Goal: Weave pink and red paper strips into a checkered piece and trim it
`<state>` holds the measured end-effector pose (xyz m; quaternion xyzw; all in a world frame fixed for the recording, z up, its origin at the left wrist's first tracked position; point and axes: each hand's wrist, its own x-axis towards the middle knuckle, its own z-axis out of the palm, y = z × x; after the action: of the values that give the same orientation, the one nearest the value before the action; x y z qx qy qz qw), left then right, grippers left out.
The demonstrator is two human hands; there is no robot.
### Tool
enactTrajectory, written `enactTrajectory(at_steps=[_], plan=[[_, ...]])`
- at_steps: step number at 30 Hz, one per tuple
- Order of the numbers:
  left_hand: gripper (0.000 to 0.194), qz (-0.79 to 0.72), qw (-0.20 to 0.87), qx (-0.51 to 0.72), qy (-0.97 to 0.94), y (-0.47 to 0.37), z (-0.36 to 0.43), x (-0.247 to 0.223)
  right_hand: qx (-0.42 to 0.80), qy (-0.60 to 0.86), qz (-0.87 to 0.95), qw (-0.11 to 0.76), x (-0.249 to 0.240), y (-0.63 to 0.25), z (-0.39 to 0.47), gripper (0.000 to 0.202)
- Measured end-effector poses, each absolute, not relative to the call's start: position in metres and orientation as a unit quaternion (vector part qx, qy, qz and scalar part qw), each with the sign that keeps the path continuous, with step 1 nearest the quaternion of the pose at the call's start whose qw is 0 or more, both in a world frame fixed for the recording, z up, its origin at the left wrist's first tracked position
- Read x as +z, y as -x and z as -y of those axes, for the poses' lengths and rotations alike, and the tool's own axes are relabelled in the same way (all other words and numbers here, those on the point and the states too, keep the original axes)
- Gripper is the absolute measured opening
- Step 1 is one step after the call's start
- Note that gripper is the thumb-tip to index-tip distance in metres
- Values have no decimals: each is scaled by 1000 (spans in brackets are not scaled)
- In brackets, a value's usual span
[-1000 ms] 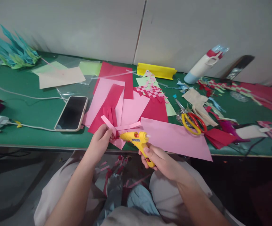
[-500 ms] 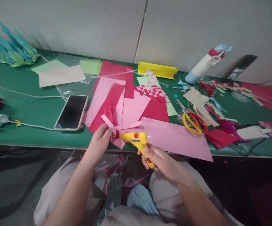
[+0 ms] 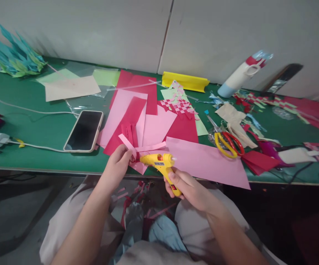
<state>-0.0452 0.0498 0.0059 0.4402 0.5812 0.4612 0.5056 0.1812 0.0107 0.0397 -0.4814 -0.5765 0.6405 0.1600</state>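
Note:
In the head view my right hand [image 3: 185,186] is wrapped round the handle of a yellow hot glue gun [image 3: 160,162], whose nozzle points left. My left hand [image 3: 119,162] pinches pink paper strips [image 3: 151,147] at the front edge of the table. The nozzle tip is close to the strips beside my left fingertips; whether it touches them I cannot tell. Behind the strips lie darker red strips [image 3: 128,133] on stacked pink and red sheets. A pink sheet [image 3: 203,160] spreads out to the right of the glue gun.
Left of the papers lies a phone [image 3: 84,131]. Scissors [image 3: 225,143] with yellow and red handles rest on the right. Woven checkered paper pieces [image 3: 178,105] lie behind, near a yellow folded piece [image 3: 185,82]. A white bottle [image 3: 239,79] leans against the wall. Cables cross the green table [image 3: 38,125].
Very little differs. The glue gun has shifted slightly, while my left hand keeps its pinch on the strips.

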Motion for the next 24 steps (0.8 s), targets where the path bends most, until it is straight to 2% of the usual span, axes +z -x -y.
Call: enactTrajectory(at_steps=[24], plan=[[19, -587, 499, 459, -442, 46, -50, 3, 635, 482, 585, 150, 44, -180, -9, 46]])
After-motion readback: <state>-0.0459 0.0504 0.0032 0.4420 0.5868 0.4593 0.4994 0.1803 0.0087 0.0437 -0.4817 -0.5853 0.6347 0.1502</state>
